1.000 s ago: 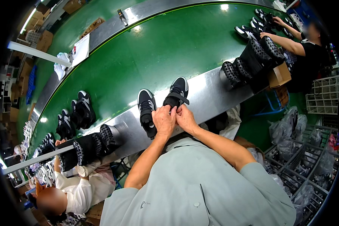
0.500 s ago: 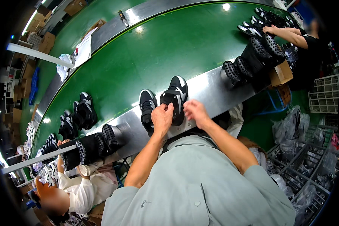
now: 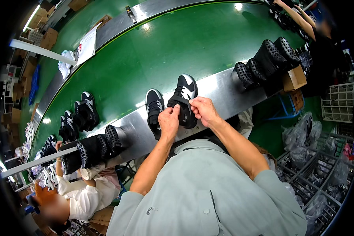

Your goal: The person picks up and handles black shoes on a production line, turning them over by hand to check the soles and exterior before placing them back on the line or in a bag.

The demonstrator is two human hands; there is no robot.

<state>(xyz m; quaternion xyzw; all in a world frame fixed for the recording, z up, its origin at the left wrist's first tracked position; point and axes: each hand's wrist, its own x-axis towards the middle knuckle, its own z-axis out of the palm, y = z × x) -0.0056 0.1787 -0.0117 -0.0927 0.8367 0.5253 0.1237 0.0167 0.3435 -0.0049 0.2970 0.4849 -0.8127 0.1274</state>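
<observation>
Ahead, a glossy green surface, edged on the near side by a shiny metal ledge; along that ledge, knobbly-soled boots to the left and further boots to the right, close to a brown carton; around, one co-worker in white at lower left, another in black at upper right, wire baskets at lower right; in the middle, a black-and-white shoe, toe pointing away, just beyond both hands; left hand closed on its ankle opening, thumb uppermost; right hand pinched on the end of its black strap; just left, a second shoe.
</observation>
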